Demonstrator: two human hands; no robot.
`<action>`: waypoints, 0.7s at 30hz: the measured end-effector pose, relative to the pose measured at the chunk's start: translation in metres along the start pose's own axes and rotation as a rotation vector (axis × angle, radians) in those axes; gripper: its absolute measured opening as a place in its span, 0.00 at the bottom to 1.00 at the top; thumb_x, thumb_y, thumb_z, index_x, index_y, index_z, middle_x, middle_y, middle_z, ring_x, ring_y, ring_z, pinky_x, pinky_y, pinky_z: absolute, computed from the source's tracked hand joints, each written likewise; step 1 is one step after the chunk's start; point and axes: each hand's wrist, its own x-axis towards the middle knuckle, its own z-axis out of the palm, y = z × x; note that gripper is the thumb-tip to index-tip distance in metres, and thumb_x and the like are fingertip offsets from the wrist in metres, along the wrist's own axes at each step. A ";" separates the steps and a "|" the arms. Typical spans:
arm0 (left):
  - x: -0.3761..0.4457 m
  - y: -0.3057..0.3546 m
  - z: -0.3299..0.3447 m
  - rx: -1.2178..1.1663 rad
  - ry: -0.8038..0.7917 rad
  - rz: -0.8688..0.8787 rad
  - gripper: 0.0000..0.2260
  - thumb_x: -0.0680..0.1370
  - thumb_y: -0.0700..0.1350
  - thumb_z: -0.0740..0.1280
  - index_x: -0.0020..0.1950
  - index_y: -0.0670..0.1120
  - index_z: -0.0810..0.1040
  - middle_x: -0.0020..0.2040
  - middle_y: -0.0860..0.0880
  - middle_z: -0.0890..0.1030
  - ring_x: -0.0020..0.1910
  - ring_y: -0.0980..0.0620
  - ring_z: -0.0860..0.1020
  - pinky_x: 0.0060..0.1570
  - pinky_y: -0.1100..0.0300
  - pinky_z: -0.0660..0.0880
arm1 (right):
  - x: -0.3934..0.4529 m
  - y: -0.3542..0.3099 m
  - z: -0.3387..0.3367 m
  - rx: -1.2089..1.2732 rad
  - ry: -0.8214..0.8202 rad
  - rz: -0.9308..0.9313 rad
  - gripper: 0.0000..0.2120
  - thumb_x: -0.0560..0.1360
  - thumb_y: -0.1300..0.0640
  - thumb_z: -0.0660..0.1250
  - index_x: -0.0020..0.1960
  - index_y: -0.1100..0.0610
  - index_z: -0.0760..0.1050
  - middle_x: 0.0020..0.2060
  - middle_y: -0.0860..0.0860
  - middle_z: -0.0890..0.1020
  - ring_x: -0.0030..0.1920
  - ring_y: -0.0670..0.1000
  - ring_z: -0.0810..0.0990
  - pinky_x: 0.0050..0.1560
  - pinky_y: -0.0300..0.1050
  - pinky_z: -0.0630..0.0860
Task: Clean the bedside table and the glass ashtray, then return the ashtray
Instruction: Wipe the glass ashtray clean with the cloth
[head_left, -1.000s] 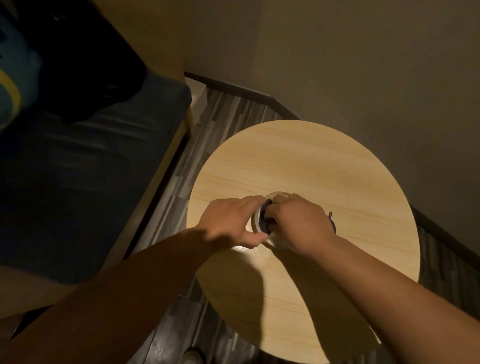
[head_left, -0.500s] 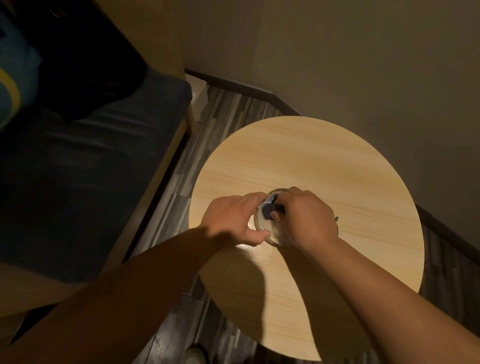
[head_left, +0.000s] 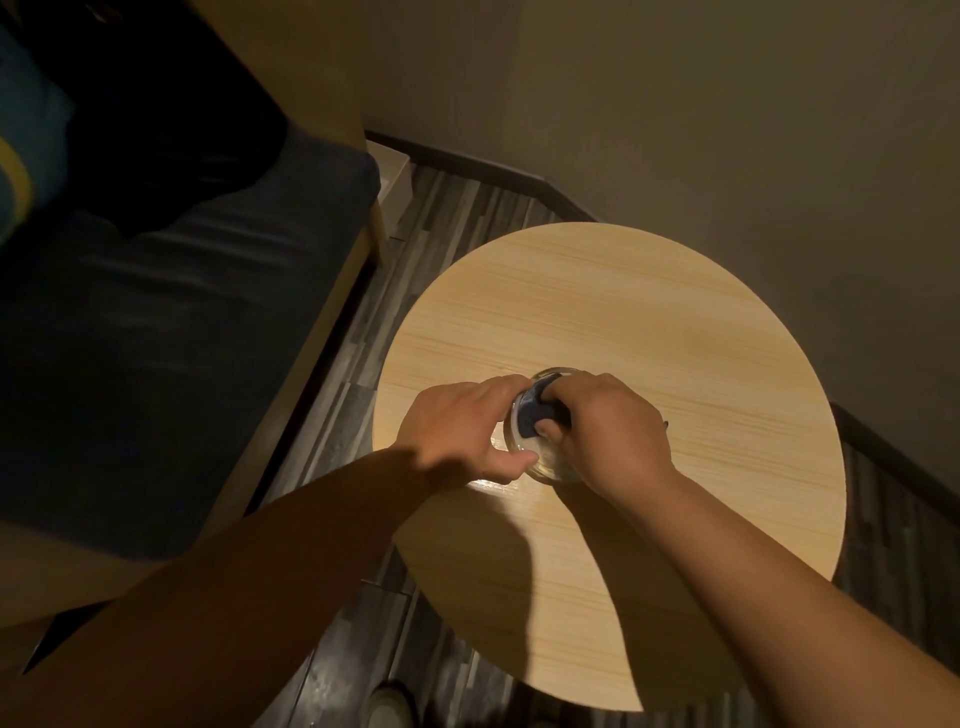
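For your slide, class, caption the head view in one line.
Left hand steadies glass ashtray on round table; right hand rubs dark cloth inside.

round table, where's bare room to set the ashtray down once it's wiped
The far half of the round table, between the hands and the wall-side rim, is bare. So is the near part by the front rim. The middle is crowded: left hand steadies the glass ashtray, right hand presses a dark cloth into it.

dark bed (head_left: 171, 332), grey plank floor (head_left: 457, 218), beige wall (head_left: 701, 130)
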 end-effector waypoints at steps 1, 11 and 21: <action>0.000 0.000 0.000 -0.004 -0.001 0.000 0.30 0.70 0.65 0.65 0.69 0.55 0.65 0.58 0.55 0.79 0.49 0.51 0.78 0.44 0.58 0.73 | 0.000 0.002 0.001 0.005 -0.027 -0.036 0.11 0.73 0.52 0.69 0.54 0.51 0.78 0.47 0.49 0.80 0.49 0.54 0.75 0.39 0.47 0.73; 0.001 -0.004 0.002 0.022 -0.052 -0.016 0.34 0.69 0.67 0.66 0.71 0.54 0.63 0.60 0.55 0.78 0.50 0.50 0.78 0.45 0.55 0.76 | -0.008 0.028 -0.019 -0.184 -0.367 -0.333 0.16 0.74 0.60 0.64 0.57 0.43 0.77 0.52 0.42 0.77 0.44 0.50 0.64 0.42 0.49 0.73; 0.001 -0.005 0.003 0.018 -0.074 -0.024 0.34 0.69 0.65 0.67 0.71 0.55 0.64 0.60 0.55 0.78 0.52 0.50 0.78 0.43 0.58 0.70 | 0.006 0.008 -0.019 -0.056 -0.313 -0.271 0.10 0.73 0.56 0.66 0.53 0.46 0.79 0.51 0.44 0.78 0.51 0.52 0.71 0.43 0.47 0.73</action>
